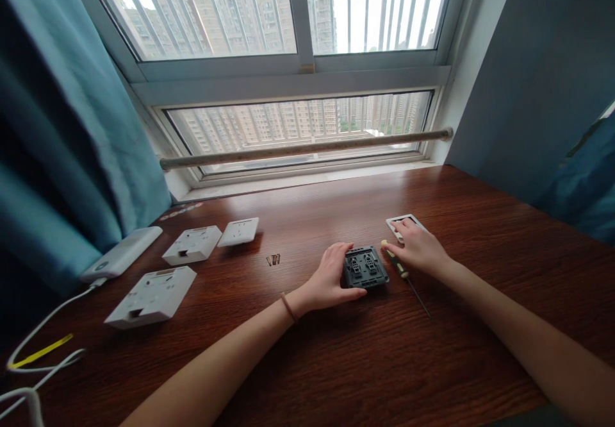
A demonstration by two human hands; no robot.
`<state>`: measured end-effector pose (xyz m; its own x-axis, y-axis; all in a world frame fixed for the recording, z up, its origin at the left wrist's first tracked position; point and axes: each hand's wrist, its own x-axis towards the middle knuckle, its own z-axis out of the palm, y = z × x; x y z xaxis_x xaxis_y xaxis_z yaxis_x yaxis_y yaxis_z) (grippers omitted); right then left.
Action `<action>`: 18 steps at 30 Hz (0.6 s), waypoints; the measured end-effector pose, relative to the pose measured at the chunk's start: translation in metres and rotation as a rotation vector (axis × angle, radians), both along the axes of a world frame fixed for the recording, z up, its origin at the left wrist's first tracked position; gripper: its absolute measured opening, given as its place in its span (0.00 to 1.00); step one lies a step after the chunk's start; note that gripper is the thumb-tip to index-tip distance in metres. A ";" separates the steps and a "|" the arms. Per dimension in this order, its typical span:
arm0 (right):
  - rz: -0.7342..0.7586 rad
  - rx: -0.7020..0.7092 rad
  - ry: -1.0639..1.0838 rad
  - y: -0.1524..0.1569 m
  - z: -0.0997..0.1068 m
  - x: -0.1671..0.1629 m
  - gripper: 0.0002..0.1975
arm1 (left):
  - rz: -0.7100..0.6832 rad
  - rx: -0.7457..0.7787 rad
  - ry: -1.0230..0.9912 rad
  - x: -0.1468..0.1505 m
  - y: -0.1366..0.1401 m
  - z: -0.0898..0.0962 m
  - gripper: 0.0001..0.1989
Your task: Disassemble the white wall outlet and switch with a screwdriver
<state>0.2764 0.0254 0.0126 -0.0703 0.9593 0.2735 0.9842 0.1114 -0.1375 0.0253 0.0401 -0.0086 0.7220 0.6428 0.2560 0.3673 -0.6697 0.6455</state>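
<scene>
My left hand [330, 279] grips a dark grey wall switch body [368, 281] at its left side, thumb along the near edge and fingers at the far left corner. The switch body rests on the table, its two inner mechanisms facing up. My right hand [417, 245] is closed on a white switch frame [393, 219], with fingers over its surface; part of the frame is hidden under them. Between the two hands lies a screwdriver [402, 274] with a yellow and dark handle, its shaft pointing towards me. My right thumb is close to the handle's end.
Several small screws [273, 259] lie left of my left hand. Further left are two white mounting boxes [161, 295], a white socket panel [239, 231], a white power bank [123, 254] with a cable [45, 321], and a yellow strip [43, 351]. A window stands behind the table.
</scene>
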 end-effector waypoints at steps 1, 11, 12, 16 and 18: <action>0.035 0.033 0.021 0.006 0.000 0.009 0.25 | 0.001 0.001 0.007 0.000 0.000 0.000 0.43; 0.128 0.003 0.025 0.042 -0.024 0.071 0.38 | 0.012 -0.036 -0.035 -0.002 0.000 0.001 0.39; 0.127 -0.007 0.024 0.042 -0.025 0.072 0.38 | 0.014 -0.043 -0.041 -0.002 0.000 0.001 0.39; 0.127 -0.040 0.029 0.041 -0.028 0.072 0.38 | 0.024 -0.075 -0.081 -0.002 0.000 0.002 0.38; 0.133 -0.051 0.039 0.041 -0.028 0.071 0.38 | 0.026 -0.081 -0.090 -0.002 0.000 0.002 0.38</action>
